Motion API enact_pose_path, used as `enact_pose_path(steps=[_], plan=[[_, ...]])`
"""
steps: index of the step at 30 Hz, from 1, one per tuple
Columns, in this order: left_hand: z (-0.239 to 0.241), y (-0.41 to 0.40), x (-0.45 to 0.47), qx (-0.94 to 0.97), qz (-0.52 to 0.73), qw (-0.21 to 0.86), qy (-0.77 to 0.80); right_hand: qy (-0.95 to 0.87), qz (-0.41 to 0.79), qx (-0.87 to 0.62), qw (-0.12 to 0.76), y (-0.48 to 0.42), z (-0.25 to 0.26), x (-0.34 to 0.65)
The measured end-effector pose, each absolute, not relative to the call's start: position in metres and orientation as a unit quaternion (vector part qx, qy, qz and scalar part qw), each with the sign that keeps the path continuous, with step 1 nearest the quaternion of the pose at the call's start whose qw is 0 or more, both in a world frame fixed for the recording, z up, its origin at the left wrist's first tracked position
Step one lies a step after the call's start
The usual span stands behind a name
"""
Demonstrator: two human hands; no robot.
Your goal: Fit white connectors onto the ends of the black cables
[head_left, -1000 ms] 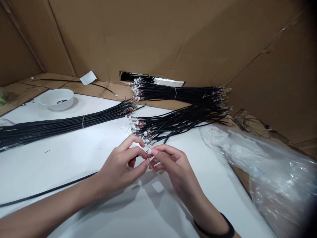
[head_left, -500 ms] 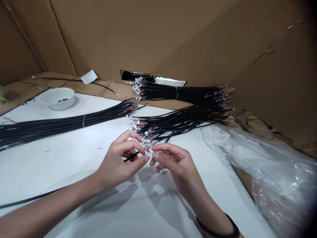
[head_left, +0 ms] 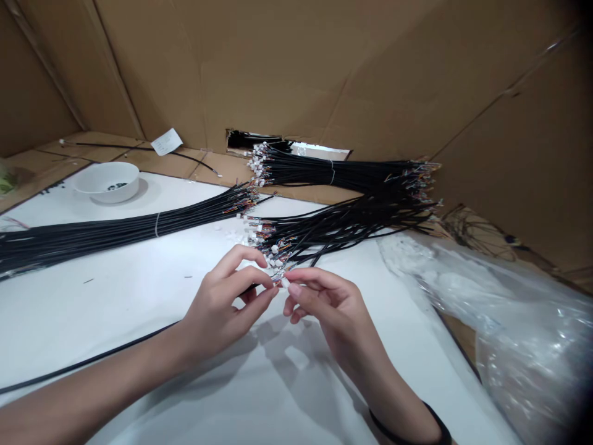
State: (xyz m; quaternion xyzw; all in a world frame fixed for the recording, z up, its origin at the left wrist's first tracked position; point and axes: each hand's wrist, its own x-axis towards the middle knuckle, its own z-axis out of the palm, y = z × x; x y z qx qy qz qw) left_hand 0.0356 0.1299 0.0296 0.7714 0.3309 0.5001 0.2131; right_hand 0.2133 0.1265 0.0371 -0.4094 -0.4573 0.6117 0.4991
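So far, one tied bundle of cables (head_left: 92, 227) lies at ten o'clock, another (head_left: 333, 173) at twelve and a loose heap of cables (head_left: 343, 225) at one, while the left hand (head_left: 222, 303) pinches a single black cable (head_left: 92, 361) and the right hand (head_left: 327, 315) pinches its small white plug (head_left: 284, 282).

Left: black cables (head_left: 92, 230) were smooth, faintly shiny plastic | centre: connectors (head_left: 274, 248) were white plastic | right: plastic bag (head_left: 519, 315) was clear, glossy film | near: surface (head_left: 115, 309) was smooth matt white | far: corrugated cardboard (head_left: 278, 68) was rough, matt brown
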Motion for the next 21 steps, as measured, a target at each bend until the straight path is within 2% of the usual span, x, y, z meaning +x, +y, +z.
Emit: enact_pose_path(steps=[21], plan=[[0.0299, 0.1310, 0.0346, 0.779, 0.495, 0.194, 0.334, -0.505, 0.556, -0.448, 0.484, 0.1245, 0.0356, 0.2114]])
